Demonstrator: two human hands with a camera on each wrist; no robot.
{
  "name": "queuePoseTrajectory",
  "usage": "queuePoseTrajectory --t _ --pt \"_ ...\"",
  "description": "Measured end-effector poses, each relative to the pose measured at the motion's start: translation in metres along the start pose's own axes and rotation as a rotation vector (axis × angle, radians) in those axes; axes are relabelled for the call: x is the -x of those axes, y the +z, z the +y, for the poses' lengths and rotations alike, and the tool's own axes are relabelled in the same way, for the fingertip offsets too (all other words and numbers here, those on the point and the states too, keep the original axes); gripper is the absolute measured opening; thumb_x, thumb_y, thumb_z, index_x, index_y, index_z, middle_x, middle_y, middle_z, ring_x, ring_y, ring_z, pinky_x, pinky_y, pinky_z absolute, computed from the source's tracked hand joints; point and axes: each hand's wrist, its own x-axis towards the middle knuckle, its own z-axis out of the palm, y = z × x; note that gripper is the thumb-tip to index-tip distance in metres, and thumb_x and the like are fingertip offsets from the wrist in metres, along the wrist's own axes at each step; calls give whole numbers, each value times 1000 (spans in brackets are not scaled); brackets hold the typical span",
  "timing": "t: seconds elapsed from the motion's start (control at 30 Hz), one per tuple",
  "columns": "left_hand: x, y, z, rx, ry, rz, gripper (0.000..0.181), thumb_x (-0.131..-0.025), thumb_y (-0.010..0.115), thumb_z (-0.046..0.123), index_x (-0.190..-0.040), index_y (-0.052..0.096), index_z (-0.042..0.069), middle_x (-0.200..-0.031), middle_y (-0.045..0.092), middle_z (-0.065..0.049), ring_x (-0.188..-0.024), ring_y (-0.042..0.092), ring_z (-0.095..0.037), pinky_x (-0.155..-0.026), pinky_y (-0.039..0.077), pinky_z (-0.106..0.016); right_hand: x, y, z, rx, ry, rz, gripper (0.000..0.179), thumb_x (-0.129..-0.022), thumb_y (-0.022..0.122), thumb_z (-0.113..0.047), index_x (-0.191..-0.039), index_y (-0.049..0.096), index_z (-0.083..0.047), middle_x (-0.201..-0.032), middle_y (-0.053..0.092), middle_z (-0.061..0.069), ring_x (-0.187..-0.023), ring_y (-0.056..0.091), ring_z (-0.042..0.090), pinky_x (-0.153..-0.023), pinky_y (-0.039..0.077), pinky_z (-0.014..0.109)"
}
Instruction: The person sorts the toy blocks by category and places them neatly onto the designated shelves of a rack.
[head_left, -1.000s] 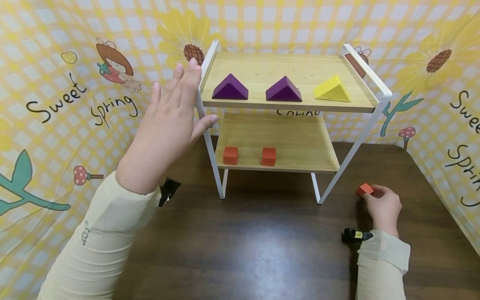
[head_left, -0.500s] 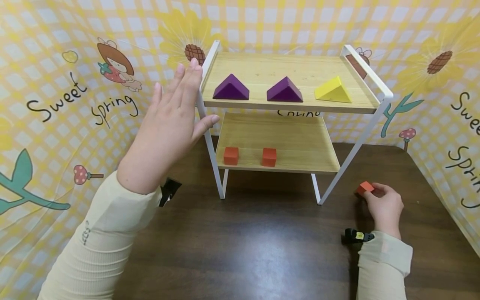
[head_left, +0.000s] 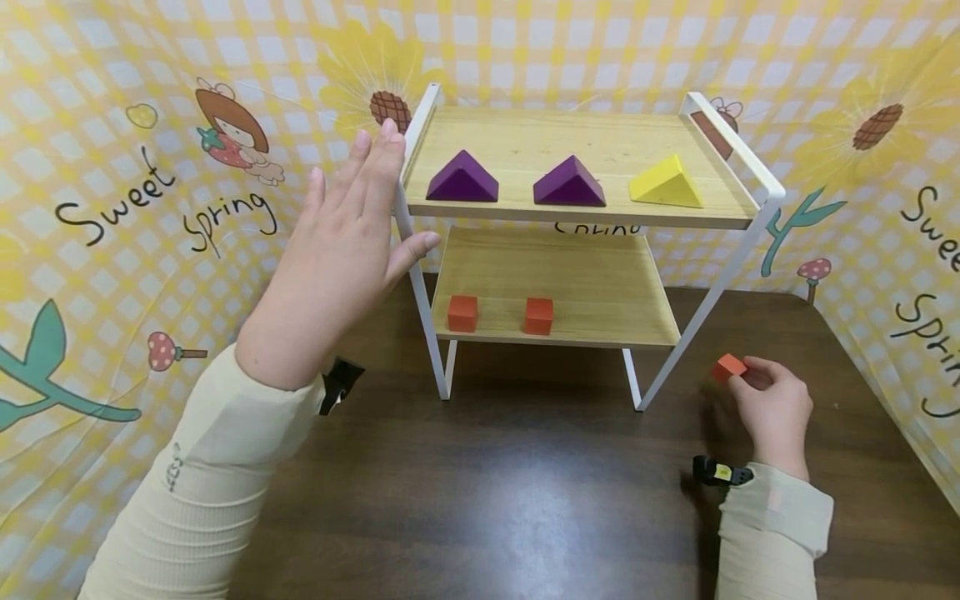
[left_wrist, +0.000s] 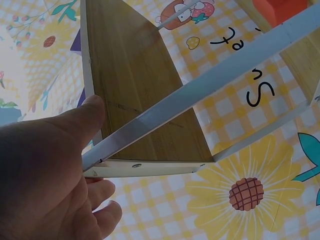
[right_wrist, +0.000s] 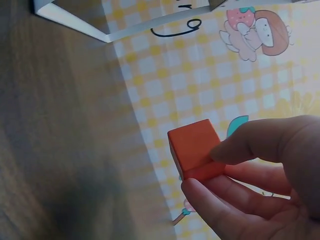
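At the right, my right hand (head_left: 776,410) pinches an orange-red cube (head_left: 727,367) between thumb and fingers. The right wrist view shows the thumb on one side of this cube (right_wrist: 192,145) and fingertips under its lower edge. My left hand (head_left: 330,250) rests at the left front corner of a two-tier shelf (head_left: 570,133), fingers straight and thumb spread across the white frame post. In the left wrist view its thumb (left_wrist: 94,107) lies by the upper board's front edge. Two more cubes, a left one (head_left: 462,314) and a right one (head_left: 538,316), sit on the lower board (head_left: 600,283).
Along the upper board's front edge stand two purple triangular prisms, a left one (head_left: 462,177) and a middle one (head_left: 569,182), and a yellow prism (head_left: 666,182). The shelf stands on a dark wooden table (head_left: 480,483). Checkered cloth (head_left: 525,50) surrounds it at the back and sides.
My right hand has lifted the cube slightly and shifted a little, with its shadow spreading apart from it. The left hand stays at the shelf corner.
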Motion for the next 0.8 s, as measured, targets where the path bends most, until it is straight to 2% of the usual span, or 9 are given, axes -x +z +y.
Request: queuePoseTrajectory --t 0.17,0.27,0.33,0.4,0.6,0.8 --pt "0 0 0 4 -7 -3 84 -103 57 41 -162 6 9 -170 8 -10 -156 5 -25 -122 3 -59 2 -5 -8 5 -23 6 46 -99 60 -21 -139 59 1 -131 65 24 -113 64 30 -77 47 21" --pt "0 0 -1 6 -14 -9 85 -103 57 41 -162 5 9 -170 8 -10 -156 4 -25 -122 2 -59 4 -8 -13 10 -56 33 43 -98 61 -21 -136 63 0 -126 68 22 -93 65 6 -73 44 16" --pt "0 0 -1 7 -16 -10 85 -103 57 41 -162 5 9 -170 8 -10 -156 4 -25 -122 2 -59 5 -10 -16 7 -77 47 42 -97 62 -20 -134 65 -1 -124 69 21 -82 56 -8 -71 41 13" --pt "0 0 -1 7 -16 -10 84 -103 57 40 -162 5 9 -170 8 -10 -156 4 -26 -122 2 -59 7 -12 -19 -4 -90 55 41 -97 63 -20 -134 65 -2 -124 69 21 -77 48 -17 -72 41 13" --pt "0 0 0 8 -11 -8 84 -104 57 39 -162 4 9 -170 8 -10 -156 4 -26 -122 2 -59 14 -18 -29 -15 -96 68 42 -97 64 -23 -135 66 -6 -126 69 17 -81 49 -18 -79 41 17" --pt "0 0 0 11 -7 -1 85 -103 57 40 -163 4 9 -170 8 -10 -156 5 -26 -122 2 -59 21 -23 -39 -38 -89 84 43 -95 66 -26 -135 66 -10 -129 68 15 -99 61 -6 -80 39 16"
